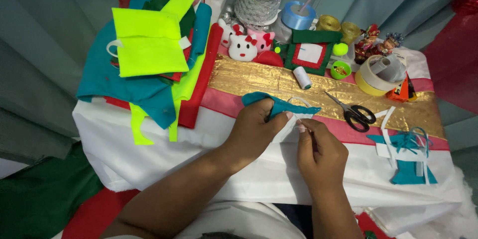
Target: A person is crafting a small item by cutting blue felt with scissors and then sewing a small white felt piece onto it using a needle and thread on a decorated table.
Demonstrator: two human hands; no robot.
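Far left of the table: one stack of felt sheets (149, 65) is lying fanned out, with neon yellow pieces on top, teal and red beneath, and yellow strips hanging over the white tablecloth (149, 154).

Centre: the left hand (256, 127) is curling closed, thumb and fingers pinching one teal felt piece (279, 104) with a white elastic loop. The piece is lying with its long axis roughly left to right, the narrower end pointing right, over the gold ribbon band (259, 82). The right hand (321, 154) is sitting just beside it, fingertips pinched shut on something fine at the felt's edge; too small to identify, possibly needle or thread.

Behind the hands: two plush cat heads (244, 47), one white, one pink; one white thread spool (301, 77); one blue ribbon roll (298, 16).

Right: one pair of black-handled scissors (354, 113) is lying open near the right hand, blades pointing up-left. One yellow tape roll (371, 77) is standing behind. One finished teal felt piece with white straps (408, 157) is resting far right. Nothing is blocking the hands.
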